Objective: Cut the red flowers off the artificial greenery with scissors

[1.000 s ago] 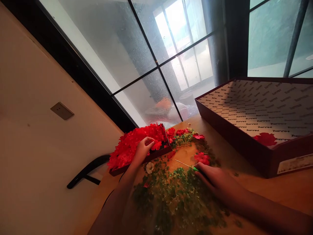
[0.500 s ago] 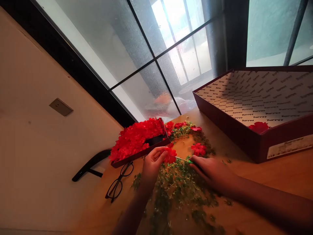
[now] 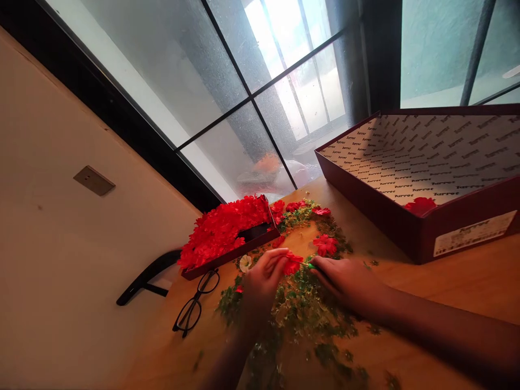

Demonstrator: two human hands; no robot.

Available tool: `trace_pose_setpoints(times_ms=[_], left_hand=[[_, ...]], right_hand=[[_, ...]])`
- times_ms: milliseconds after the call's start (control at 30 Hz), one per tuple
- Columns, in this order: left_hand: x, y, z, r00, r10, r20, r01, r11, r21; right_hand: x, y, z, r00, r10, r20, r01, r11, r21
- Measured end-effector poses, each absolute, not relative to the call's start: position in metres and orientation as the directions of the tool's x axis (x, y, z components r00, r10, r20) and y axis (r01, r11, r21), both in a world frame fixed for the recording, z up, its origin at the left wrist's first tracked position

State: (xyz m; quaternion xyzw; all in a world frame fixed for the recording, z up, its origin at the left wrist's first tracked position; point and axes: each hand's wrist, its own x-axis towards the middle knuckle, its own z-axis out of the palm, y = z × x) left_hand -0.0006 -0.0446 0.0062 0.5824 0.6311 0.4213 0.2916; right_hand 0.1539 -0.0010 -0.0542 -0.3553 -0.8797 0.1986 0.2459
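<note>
The left hand (image 3: 264, 284) pinches a red flower (image 3: 293, 264), and just beside that flower the right hand (image 3: 345, 284) stays closed on a green tool (image 3: 311, 266), its metal tip now hidden.

Cream wall (image 3: 81, 254) bearing a small beige wall plate (image 3: 94, 180), then a black-framed window (image 3: 215, 146) of hazy, speckled glass panes, bright daylight beyond. Dark pillar (image 3: 382, 54) between panes. Low down, a curved black bar (image 3: 146, 279) just beside the wooden tabletop (image 3: 406, 292).
</note>
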Motion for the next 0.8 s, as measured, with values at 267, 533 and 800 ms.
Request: trace_pose_setpoints(times_ms=[267, 533, 800], left_hand=[[-0.014, -0.042, 0.021, -0.196, 0.961, 0.196, 0.549, -0.059, 0.834], [-0.023, -0.037, 0.010, -0.002, 0.996, -0.088, 0.483, 0.078, 0.872], [-0.010, -0.047, -0.002, 0.095, 0.995, -0.037, 0.572, -0.024, 0.820]], right_hand=[[0.158, 0.002, -0.051, -0.575, 0.743, 0.343, 0.395, 0.619, -0.678], [0.158, 0.001, -0.049, -0.655, 0.701, 0.284, 0.442, 0.659, -0.609], [0.159, -0.004, -0.046, -0.769, 0.549, 0.327, 0.333, 0.781, -0.529]])
